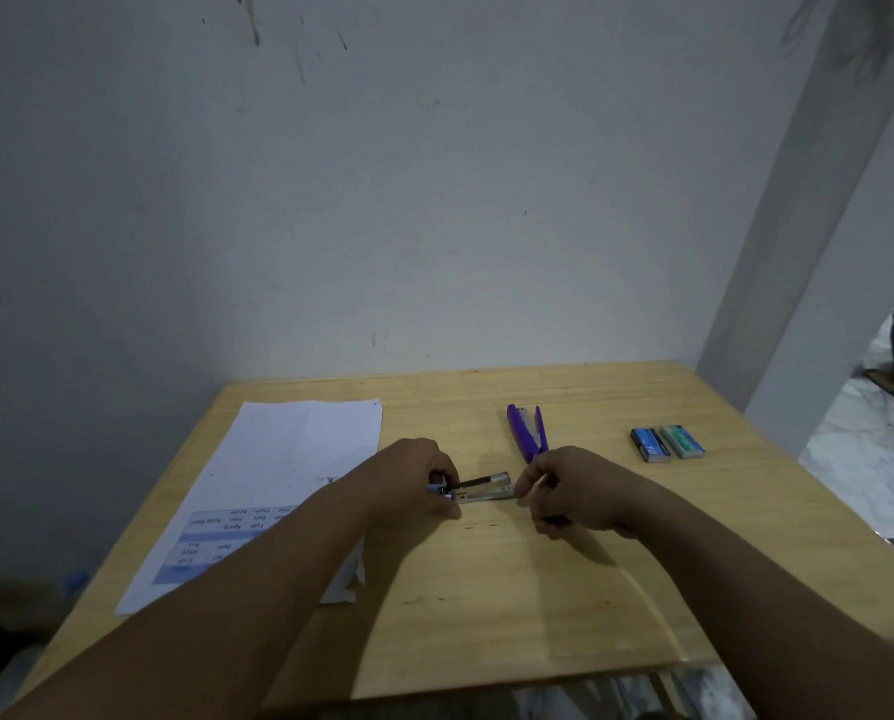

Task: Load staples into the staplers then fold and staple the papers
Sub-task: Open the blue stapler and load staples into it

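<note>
Matt wooden table [512, 589], shiny metal stapler [483, 488], glossy purple plastic stapler [525, 431].

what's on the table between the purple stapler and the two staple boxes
Nothing: in the head view, only bare wooden table separates the purple stapler from the staple boxes.

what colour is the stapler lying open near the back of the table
Purple, with a silvery metal inside; the head view shows it.

Two staplers [481, 490] [527, 432]; two staple boxes [650, 445] [682, 441] (side by side)
</note>
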